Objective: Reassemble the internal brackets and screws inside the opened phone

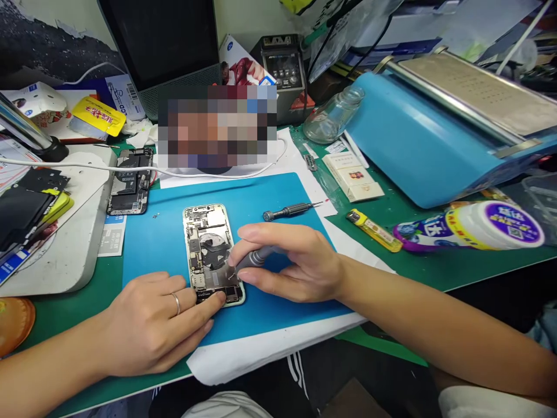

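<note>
An opened smartphone [215, 255] with its inner parts exposed lies face up on a blue mat [161, 244]. My left hand [152, 322], with a ring on one finger, holds the phone by its lower left edge; one fingertip presses on the bottom end. My right hand [291, 261] grips a grey screwdriver [256, 257] between thumb and fingers over the phone's lower right part. Its tip is hard to make out, so I cannot tell whether it touches a screw. A second, dark screwdriver [289, 211] lies on the mat beyond my right hand. Tiny parts [155, 216] sit left of the phone.
Another opened phone [129, 181] lies at the back left, beside a white device [82, 255]. To the right are a blue machine [418, 139], a glass jar [333, 116], a cigarette box [353, 177], a yellow lighter [374, 230] and a plastic bottle [470, 226]. A white cable [191, 174] crosses behind.
</note>
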`<state>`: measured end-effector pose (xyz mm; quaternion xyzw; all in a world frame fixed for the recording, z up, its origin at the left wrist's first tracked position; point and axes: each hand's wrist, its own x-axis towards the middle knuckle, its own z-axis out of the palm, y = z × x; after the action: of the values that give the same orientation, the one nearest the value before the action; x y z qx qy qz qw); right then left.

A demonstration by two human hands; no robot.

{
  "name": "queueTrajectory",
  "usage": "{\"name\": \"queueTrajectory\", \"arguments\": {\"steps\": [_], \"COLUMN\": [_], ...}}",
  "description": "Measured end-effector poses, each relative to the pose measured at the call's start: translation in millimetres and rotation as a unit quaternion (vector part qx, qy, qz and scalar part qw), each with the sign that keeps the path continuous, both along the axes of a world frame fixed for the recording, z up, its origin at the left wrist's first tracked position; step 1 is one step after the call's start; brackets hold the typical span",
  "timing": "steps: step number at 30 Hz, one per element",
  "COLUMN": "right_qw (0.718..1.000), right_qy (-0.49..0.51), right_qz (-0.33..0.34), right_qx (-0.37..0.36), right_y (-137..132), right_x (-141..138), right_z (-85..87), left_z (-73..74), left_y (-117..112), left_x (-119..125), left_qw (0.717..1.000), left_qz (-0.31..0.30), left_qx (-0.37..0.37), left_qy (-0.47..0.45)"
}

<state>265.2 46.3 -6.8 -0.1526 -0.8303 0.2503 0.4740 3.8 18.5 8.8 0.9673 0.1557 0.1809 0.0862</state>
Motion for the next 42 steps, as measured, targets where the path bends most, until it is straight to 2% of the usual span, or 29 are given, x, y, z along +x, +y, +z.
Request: {"name": "queueTrajectory", "arguments": {"steps": [8, 15, 19, 23, 30, 39, 42], "right_qw": [0.999, 0.999, 1.000, 0.997, 0.996, 0.999, 0.998], "right_qy": [-0.022, -0.026, 0.022, -0.036, -0.015, 0.020, 0.000], "right_qz": [-0.028, -0.037, 0.004, 0.052, 0.083, 0.007, -0.005], "right_qx": [0.023, 0.015, -0.013, -0.042, -0.011, 0.049, 0.059], "right_y": [-0.1, -0.9, -3.6, -5.3, -3.2, -2.5, -2.7], "right_x": [0.0, 0.4, 0.9, 3.3, 3.4, 1.1, 1.7], "right_z": [1.6, 2.9, 3.9, 4.1, 1.0, -0.8, 0.7], "left_z": [4.1, 3.2, 3.7, 3.8, 1.4, 5.0, 3.9], "left_y": [2.1, 1.4, 2.4, 3.7, 4.3, 3.1, 2.2], "left_x": [1.4, 1.2, 0.8, 1.2, 1.3, -0.4, -0.9], "left_qw": [0.999, 0.999, 0.999, 0.999, 0.999, 0.998, 0.999], "left_qz": [0.005, 0.016, 0.004, -0.008, -0.017, -0.023, -0.014], "left_qx": [-0.011, -0.011, -0.024, -0.028, -0.033, -0.058, -0.047], "left_qy": [-0.031, -0.035, -0.030, -0.022, -0.018, -0.011, -0.022]}}
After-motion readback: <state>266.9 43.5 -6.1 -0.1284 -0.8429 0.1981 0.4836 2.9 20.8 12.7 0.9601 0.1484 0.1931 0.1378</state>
